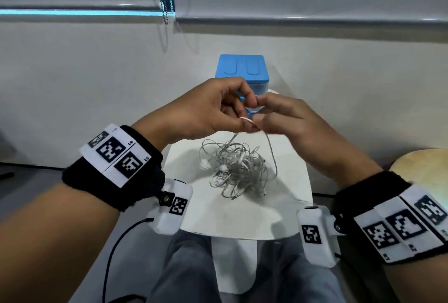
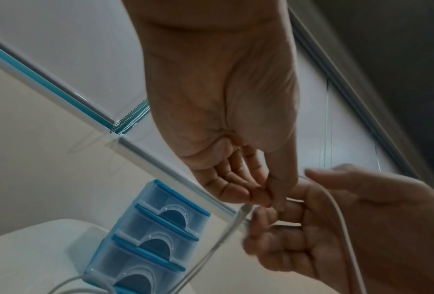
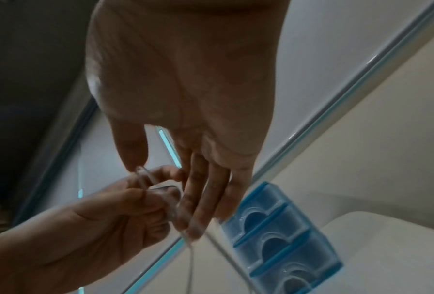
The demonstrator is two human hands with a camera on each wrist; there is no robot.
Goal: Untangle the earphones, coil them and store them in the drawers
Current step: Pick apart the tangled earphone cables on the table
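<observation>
earphones, a tangled heap of thin white cable (image 1: 238,170), lie mid-desk on the small white desk (image 1: 294,215); one strand is raised. head view: left hand (image 1: 206,111) and right hand (image 1: 288,118) each pinch it; draw gently, feeding slack. left wrist view: translucent blue stacked plastic drawers (image 2: 145,236) stand closed. right wrist view: grey roller blind (image 3: 336,49) hangs above a pale wall.

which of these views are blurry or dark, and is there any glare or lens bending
Head view: sharp and evenly lit, the tangled earphones crisp on the white table, blind rail bowed by the wide lens; left wrist view: right hand motion-blurred, blue drawers clear; right wrist view: darkest, right hand backlit, left hand smeared.
</observation>
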